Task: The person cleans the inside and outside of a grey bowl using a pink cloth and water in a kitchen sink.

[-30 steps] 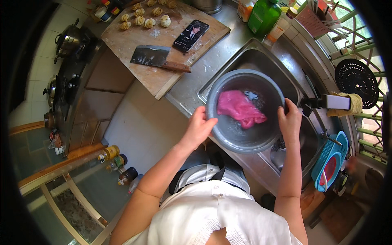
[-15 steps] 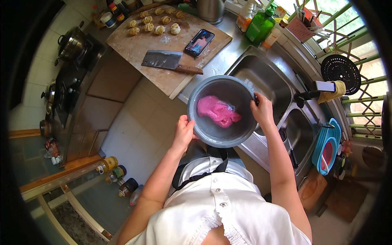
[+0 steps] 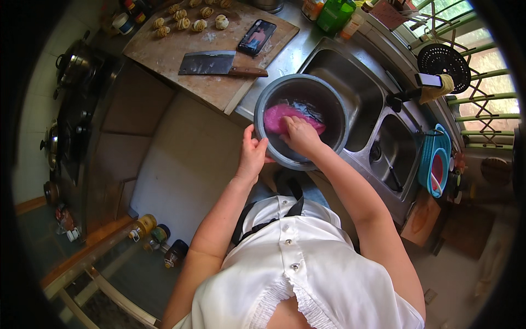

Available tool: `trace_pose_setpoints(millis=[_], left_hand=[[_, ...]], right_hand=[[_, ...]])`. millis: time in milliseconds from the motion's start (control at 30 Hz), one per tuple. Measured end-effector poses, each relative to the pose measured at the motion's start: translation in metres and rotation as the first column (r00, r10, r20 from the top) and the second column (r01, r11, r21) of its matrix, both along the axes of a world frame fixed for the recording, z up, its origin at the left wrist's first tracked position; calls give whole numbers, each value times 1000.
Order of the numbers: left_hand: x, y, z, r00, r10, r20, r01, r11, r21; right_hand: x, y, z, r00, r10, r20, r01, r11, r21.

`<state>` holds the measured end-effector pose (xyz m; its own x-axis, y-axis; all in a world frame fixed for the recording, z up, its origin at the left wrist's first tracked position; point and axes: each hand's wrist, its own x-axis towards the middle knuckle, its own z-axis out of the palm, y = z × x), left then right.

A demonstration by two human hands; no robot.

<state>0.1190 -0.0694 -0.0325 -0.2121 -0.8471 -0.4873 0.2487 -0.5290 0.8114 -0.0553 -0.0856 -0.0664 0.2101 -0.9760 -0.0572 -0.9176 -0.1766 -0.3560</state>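
Note:
A deep round grey pot (image 3: 341, 131) is held up in front of me, over the counter's front edge beside the sink. My left hand (image 3: 253, 153) grips its near left rim, with the fingers partly hidden behind the wall. Inside lies a soft, crumpled pink bundle (image 3: 278, 118); whether it is cloth or thin plastic I cannot tell. Reaching over the near rim, my right hand (image 3: 300, 133) has its fingers bent onto the bundle, their tips mostly hidden.
A wooden board (image 3: 211, 90) holds a cleaver (image 3: 207, 63), a phone (image 3: 256, 37) and several coiled dough pieces (image 3: 183, 23). At the right are a double sink (image 3: 364, 118) and a blue basket (image 3: 426, 164). Bottles (image 3: 145, 226) stand at lower left; the stove (image 3: 68, 131) is left.
My right hand has left the pot's right rim and moved into the pot onto the pink bundle. My left hand stays on the rim. The view has shifted slightly.

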Motion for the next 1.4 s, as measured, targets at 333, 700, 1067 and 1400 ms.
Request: trace_pose_setpoints(millis=[333,700,1067,1400], left_hand=[[1,-25,-8,959,-267,-89,282,903,325],[-60,48,-14,990,-128,-54,138,956,257],[-128,119,-23,996,-60,-70,74,972,223],[-150,147,-13,993,101,-54,-103,994,-37]], right_hand=[[-2,11,-13,990,35,-138,1,969,249],[-95,68,27,909,-119,399,50,982,180],[-166,152,64,864,77,498,-261,913,312],[-178,158,41,673,314,670,-519,846,125]])
